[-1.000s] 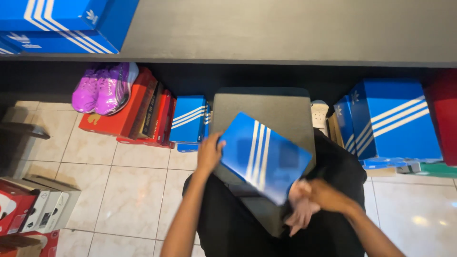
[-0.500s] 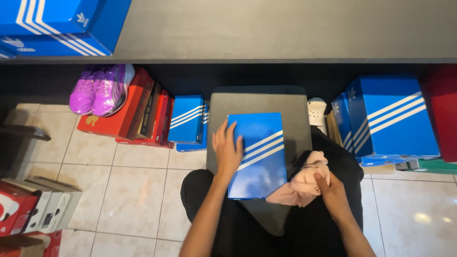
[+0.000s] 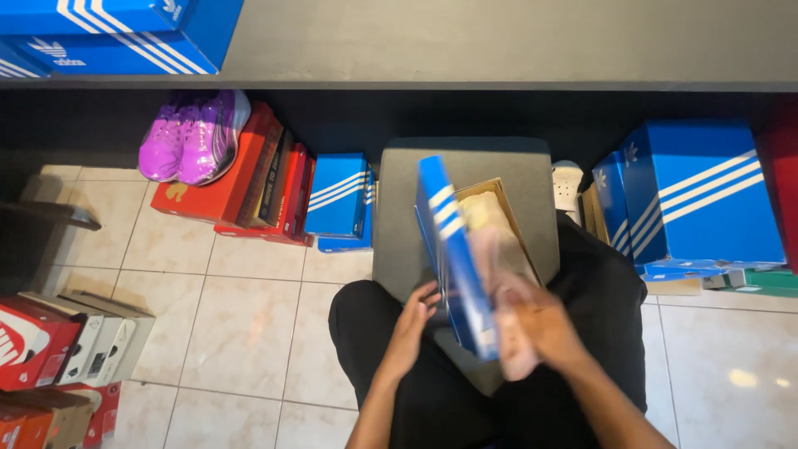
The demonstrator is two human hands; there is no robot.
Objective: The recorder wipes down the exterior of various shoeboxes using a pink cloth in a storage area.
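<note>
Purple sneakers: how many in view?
2. Both glossy purple sneakers sit side by side on top of the flat red cardboard shoebox, on the floor under the grey counter, upper left. More could be hidden inside closed boxes.

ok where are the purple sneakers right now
In the head view the purple sneakers sit at upper left, on top of a red shoebox on the floor under the grey shelf, left of the upright blue boxes.

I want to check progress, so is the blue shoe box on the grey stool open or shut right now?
Open: the blue lid stands on edge, and the box shows pale paper inside.
</note>
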